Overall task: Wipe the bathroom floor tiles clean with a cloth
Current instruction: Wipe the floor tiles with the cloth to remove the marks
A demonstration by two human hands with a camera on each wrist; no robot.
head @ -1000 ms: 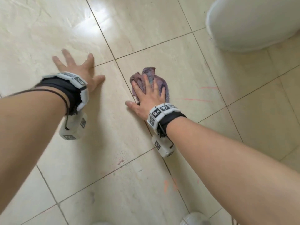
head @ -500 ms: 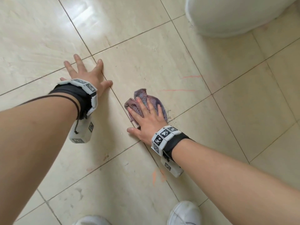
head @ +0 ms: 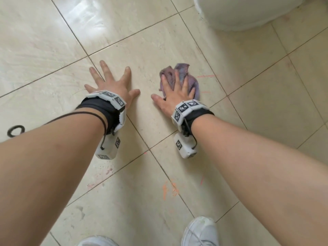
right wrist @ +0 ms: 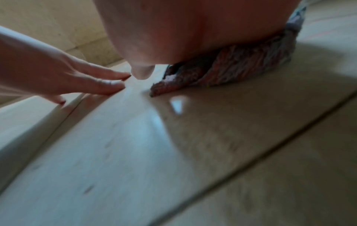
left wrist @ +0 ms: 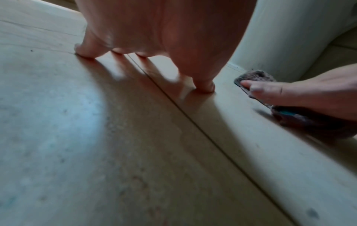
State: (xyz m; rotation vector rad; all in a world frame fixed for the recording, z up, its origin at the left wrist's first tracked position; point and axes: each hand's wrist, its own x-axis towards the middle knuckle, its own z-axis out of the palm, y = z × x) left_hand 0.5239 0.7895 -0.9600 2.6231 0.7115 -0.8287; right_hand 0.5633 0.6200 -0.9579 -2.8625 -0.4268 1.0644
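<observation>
A crumpled purple cloth (head: 184, 75) lies on the beige floor tiles (head: 150, 50) in the head view. My right hand (head: 174, 91) presses flat on it with straight, spread fingers, the thumb out on the bare tile. The cloth (right wrist: 241, 67) bunches under the right palm in the right wrist view. My left hand (head: 113, 82) rests flat on the tile to the left of the cloth, fingers spread, holding nothing. In the left wrist view its fingertips (left wrist: 204, 87) touch the floor, with the cloth (left wrist: 257, 76) and the right hand beyond. Thin red marks (head: 205, 76) streak the tile just right of the cloth.
A white toilet base (head: 239, 13) stands at the top right, close beyond the cloth. Orange smears (head: 166, 189) and pink spots (head: 108, 172) mark tiles nearer me. My white shoes (head: 200, 231) show at the bottom edge. A black ring shape (head: 16, 130) lies at the far left.
The right hand has slid the cloth to the right, away from the grout line and toward the red marks. The left hand stays flat on the tile; the head view has shifted.
</observation>
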